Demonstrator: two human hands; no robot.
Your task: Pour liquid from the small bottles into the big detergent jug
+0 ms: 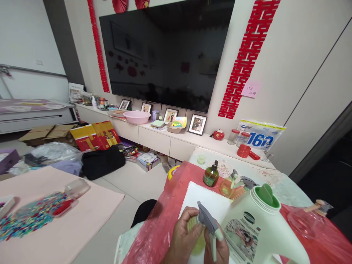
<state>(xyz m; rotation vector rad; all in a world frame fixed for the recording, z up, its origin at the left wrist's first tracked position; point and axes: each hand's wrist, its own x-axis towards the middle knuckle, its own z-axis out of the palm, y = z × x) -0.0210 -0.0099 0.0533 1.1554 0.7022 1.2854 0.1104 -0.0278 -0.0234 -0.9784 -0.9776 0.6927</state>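
Note:
Low in front of me, both hands hold a small spray bottle point(198, 245) with pale yellow contents. My left hand point(183, 236) wraps round its clear body just below the neck. On the far side, my right hand point(221, 246) is closed about the grey spray head point(207, 219), whose pale green trigger hangs down. Whether the head is screwed tight cannot be seen. Right beside my right hand stands a large pale green jug point(264, 234), its mouth uncapped with a green pouring spout inside. A white scalloped sheet point(192, 198) lies beneath.
Behind the sheet stand a green pump bottle point(211, 176) and an orange spray bottle point(227, 187). A clear pump bottle point(306, 222) is at the right. Red plastic film point(162, 223) covers this table. At left, a pink table point(90, 220) holds colourful small pieces.

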